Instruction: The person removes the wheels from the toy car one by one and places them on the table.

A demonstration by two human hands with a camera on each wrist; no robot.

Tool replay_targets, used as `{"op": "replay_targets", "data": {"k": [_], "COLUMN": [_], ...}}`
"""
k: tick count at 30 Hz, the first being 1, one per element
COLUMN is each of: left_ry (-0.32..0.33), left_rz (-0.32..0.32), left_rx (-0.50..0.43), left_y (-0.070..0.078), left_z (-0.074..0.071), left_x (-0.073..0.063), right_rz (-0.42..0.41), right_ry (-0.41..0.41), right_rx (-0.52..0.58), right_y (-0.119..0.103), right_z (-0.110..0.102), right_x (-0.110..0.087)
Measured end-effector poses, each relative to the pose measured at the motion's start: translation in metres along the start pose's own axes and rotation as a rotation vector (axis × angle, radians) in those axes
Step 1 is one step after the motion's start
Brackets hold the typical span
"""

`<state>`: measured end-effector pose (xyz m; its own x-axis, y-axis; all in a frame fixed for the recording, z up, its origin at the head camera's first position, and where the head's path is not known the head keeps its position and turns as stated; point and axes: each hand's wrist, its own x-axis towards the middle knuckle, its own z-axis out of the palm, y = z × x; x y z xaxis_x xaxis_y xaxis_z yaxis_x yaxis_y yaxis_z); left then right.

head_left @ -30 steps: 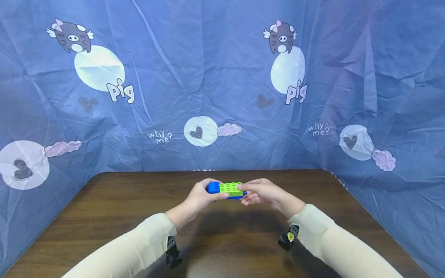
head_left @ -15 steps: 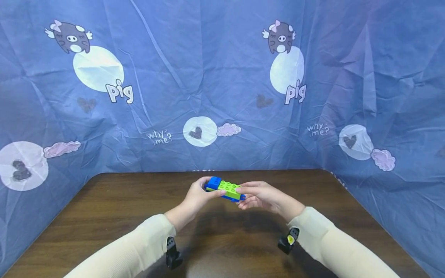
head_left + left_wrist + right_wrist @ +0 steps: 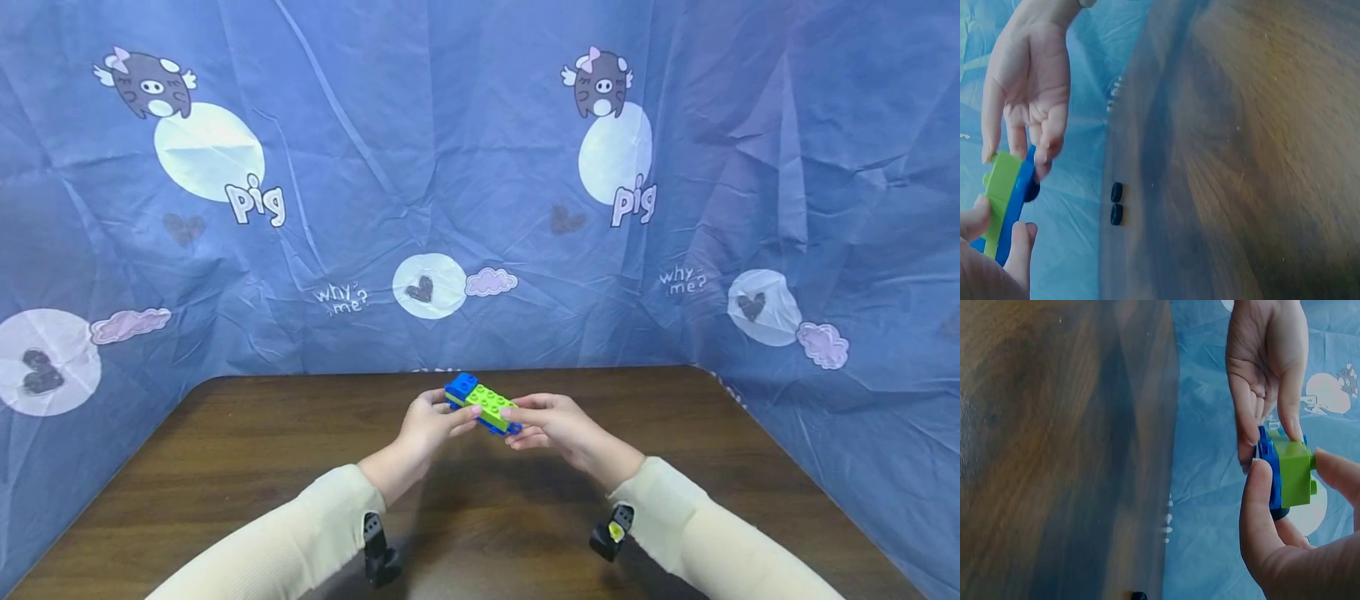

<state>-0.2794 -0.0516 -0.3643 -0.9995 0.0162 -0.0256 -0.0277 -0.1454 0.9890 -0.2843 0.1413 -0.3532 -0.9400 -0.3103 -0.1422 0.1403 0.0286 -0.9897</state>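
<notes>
Pinched by both the left hand [image 3: 429, 429] and right hand [image 3: 561, 427] above the brown wooden table [image 3: 285, 425], the lime-and-blue studded plastic block assembly [image 3: 487, 403] now points its blue end toward ten o'clock instead of nine, suggesting mid-air turning.

The block toy [image 3: 491, 402] looks like smooth plastic, the table [image 3: 247, 442] glossy wood, the backdrop [image 3: 495, 183] creased cloth.

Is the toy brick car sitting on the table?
No, the left hand and right hand hold the toy brick car in the air above the table.
</notes>
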Motion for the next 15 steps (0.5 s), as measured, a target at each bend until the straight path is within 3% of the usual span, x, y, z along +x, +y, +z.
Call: {"op": "replay_targets", "data": {"k": [8,15], "left_ry": [0.013,0.01], "left_rz": [-0.026,-0.028], "left_rx": [-0.024,-0.016], "left_y": [0.003,0.001], "left_z": [0.002,0.002], "left_x": [-0.004,-0.005], "right_rz": [-0.057,-0.042], "right_ry": [0.028,0.037], "right_rx": [0.035,0.037], "right_y": [0.006,0.008], "right_z": [0.01,0.018], "right_x": [0.0,0.0]}}
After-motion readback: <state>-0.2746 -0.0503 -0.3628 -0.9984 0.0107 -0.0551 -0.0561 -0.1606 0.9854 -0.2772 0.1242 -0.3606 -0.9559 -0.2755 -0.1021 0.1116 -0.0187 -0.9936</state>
